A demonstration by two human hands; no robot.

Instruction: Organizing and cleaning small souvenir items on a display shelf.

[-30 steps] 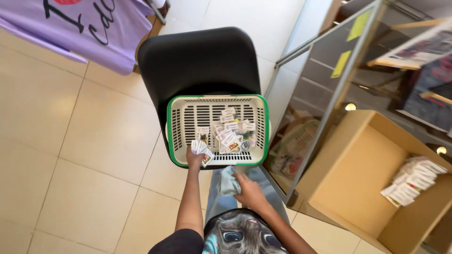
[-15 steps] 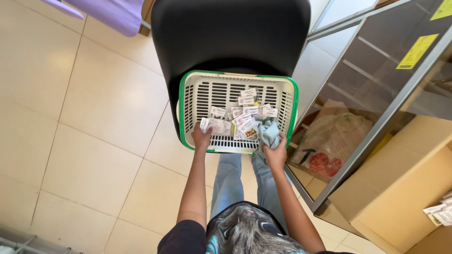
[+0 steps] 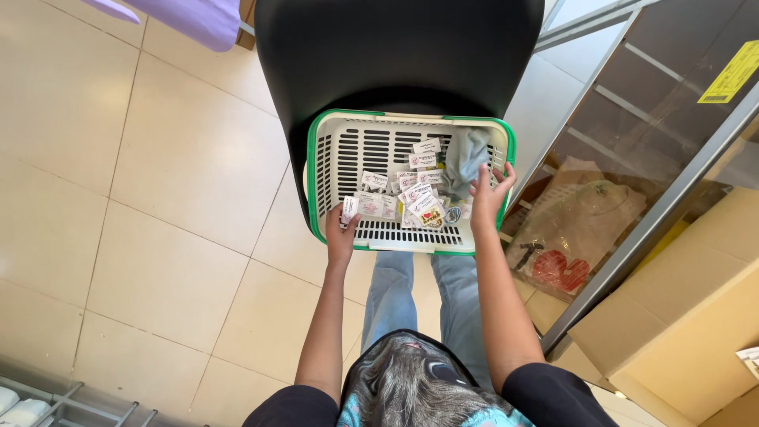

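A white slotted basket with a green rim (image 3: 316, 182) rests on a black chair (image 3: 395, 55) in front of me. Several small white labelled packets (image 3: 411, 190) lie scattered on its floor. My left hand (image 3: 341, 229) is at the basket's near left corner, its fingers pinched on one small white packet (image 3: 349, 209). My right hand (image 3: 487, 196) reaches into the right side and grips a grey-blue cloth (image 3: 466, 158) that is draped against the far right wall.
A glass display case with a metal frame (image 3: 632, 229) stands to the right, with a plastic-wrapped bundle (image 3: 573, 229) inside. A cardboard box (image 3: 680, 316) sits at the lower right. Purple fabric (image 3: 190, 16) hangs at the top left. A wire rack (image 3: 71, 399) is at the bottom left.
My right hand came up from my lap with the grey-blue cloth and carried it into the basket's far right corner. The left hand stayed at the near left corner with a packet.
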